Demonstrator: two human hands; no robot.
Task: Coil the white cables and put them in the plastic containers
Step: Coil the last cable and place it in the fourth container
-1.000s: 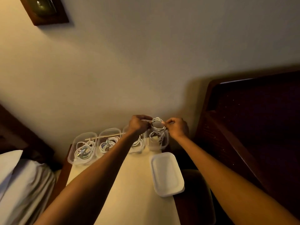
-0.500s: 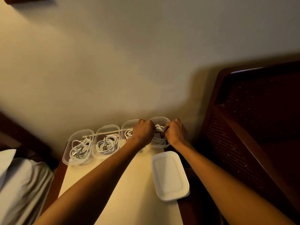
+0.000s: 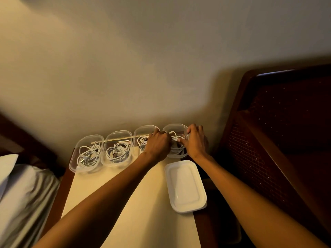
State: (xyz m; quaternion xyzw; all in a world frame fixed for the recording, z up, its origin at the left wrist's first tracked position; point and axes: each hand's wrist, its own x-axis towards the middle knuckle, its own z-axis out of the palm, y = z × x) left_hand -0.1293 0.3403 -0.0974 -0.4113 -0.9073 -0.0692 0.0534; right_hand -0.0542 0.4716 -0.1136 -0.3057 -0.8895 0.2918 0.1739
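Several clear plastic containers stand in a row against the wall. The leftmost container (image 3: 77,154) and the second container (image 3: 118,136) each hold a coiled white cable. The third container (image 3: 143,128) also holds a coil, partly hidden by my left hand (image 3: 158,144). In the rightmost container (image 3: 174,126) lies a coiled white cable (image 3: 176,149). Both hands reach into that container: my left hand's curled fingers and my right hand (image 3: 194,142) press and pinch the coil down inside it.
A white lid (image 3: 185,185) lies on the beige tabletop (image 3: 111,190) near its right edge. A dark wooden headboard (image 3: 277,140) rises at the right. White bedding (image 3: 21,194) lies at the left. The wall stands directly behind the containers.
The coil was held above the rightmost container a second ago. Both hands have lowered it into that container and now hold it down there.
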